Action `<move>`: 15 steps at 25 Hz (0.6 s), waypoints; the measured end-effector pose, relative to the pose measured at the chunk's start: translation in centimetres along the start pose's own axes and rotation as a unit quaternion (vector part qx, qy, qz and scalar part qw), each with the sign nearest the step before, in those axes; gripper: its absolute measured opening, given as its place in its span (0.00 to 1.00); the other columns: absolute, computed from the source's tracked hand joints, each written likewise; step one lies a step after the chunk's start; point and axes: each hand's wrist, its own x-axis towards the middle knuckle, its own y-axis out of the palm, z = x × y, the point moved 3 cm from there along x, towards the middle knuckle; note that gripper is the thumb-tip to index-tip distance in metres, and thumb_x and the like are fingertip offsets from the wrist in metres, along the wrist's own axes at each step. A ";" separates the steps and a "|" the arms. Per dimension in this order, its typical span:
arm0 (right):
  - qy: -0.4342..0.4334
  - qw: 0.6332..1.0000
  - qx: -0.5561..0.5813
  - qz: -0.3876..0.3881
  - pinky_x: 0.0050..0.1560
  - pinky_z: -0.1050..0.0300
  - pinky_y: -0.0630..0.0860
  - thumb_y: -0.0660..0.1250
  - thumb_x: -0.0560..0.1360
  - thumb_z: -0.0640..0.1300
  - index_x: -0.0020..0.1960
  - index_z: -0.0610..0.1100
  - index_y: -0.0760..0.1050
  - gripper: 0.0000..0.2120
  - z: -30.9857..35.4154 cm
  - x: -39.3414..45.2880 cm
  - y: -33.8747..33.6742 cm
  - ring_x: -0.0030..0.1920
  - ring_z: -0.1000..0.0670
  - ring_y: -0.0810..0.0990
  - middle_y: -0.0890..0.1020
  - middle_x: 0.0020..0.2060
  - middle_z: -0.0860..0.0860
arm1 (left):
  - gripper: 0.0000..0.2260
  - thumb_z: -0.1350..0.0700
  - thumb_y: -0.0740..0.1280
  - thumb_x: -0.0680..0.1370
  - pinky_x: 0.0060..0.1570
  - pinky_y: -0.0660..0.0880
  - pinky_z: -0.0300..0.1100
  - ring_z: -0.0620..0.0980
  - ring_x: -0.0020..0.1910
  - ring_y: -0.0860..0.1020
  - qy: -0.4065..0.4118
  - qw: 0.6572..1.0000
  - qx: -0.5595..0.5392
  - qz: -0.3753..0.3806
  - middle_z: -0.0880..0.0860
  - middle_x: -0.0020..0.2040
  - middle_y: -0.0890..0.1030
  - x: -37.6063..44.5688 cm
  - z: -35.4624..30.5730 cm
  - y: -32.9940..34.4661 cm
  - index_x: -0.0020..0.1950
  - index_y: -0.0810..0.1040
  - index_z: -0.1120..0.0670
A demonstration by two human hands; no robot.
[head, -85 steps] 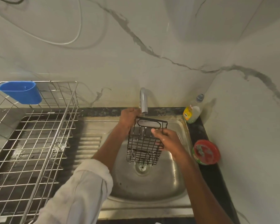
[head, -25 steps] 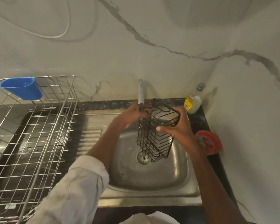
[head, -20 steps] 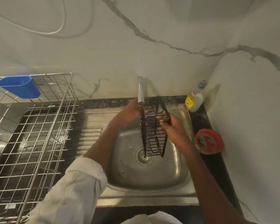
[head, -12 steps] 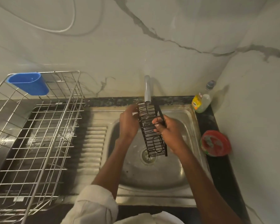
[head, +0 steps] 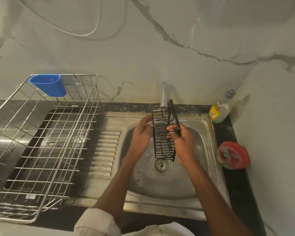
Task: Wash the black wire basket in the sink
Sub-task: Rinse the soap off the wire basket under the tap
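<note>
**Rinsing the basket under the tap**

A steel sink (head: 206,169) fills the middle of the view, set in a dark counter against a marbled wall. To my left stands a wire rack (head: 46,145) with a blue cup (head: 48,85) hooked on its far rim. On the right counter sit a bottle (head: 220,111) and a red tub (head: 232,155).

I hold the basket (head: 163,133) above the bowl, over the drain (head: 161,166). It stands on end: its long axis runs from the tap (head: 164,94) at the far end down towards the drain, with the narrow side facing me.

My right hand (head: 180,140) grips its right edge, fingers curled round the wire. My left hand (head: 141,132) lies against its left side; I cannot tell whether those fingers curl round it.

To rinse well, I should keep the top end under the spout so water runs down its length, and turn it slowly to wet each face.
</note>
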 end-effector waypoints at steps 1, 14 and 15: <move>0.000 1.000 0.001 -0.014 0.52 0.56 0.81 0.65 0.79 0.31 0.48 0.48 0.80 0.13 0.1 -0.1 -0.3 0.47 0.52 0.84 0.86 0.45 0.53 | 0.20 0.63 0.63 0.83 0.68 0.80 0.53 0.49 0.66 0.83 -0.001 0.999 -0.013 0.032 0.49 0.66 0.85 -0.2 0.3 0.4 0.75 0.77 0.52; 0.027 0.997 0.021 0.064 0.55 0.48 0.79 0.64 0.79 0.29 0.48 0.45 0.80 0.12 0.4 -1.6 2.0 0.49 0.53 0.83 0.84 0.44 0.52 | 0.51 0.44 0.81 0.69 0.64 0.70 0.28 0.33 0.70 0.69 0.070 0.984 0.161 -0.030 0.48 0.73 0.67 -4.3 2.1 0.9 0.85 0.57 0.49; 0.024 0.997 0.022 0.072 0.57 0.48 0.79 0.64 0.79 0.29 0.48 0.44 0.80 0.12 0.5 -1.7 2.3 0.49 0.53 0.82 0.84 0.44 0.52 | 0.51 0.43 0.81 0.68 0.63 0.74 0.32 0.33 0.69 0.70 0.068 0.984 0.155 -0.051 0.48 0.73 0.67 -4.6 2.2 0.8 0.85 0.57 0.49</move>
